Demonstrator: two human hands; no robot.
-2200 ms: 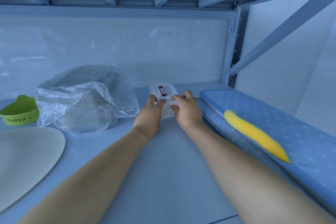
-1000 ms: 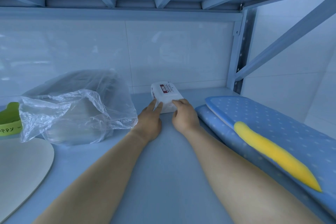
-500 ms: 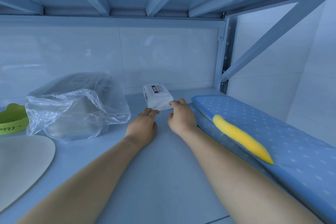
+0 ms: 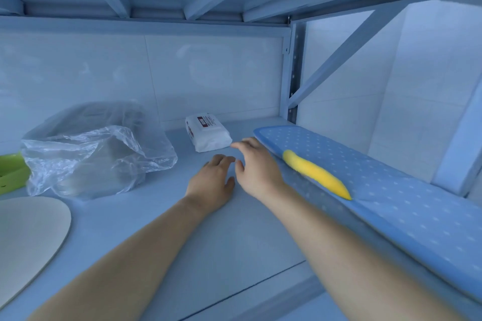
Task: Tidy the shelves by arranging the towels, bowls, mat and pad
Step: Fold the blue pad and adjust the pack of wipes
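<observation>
Towel pack sat flat near the back of the shelf, between plastic bag and blue pad — looked parked there to keep the front free. Right hand was just in front, forefinger at its near corner — contact unclear. Left hand was beside it, palm down. Both hands were relaxed, fingers loose, holding nothing.

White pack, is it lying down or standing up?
Lying down. The pack rests flat on the shelf, its red label facing up.
</observation>
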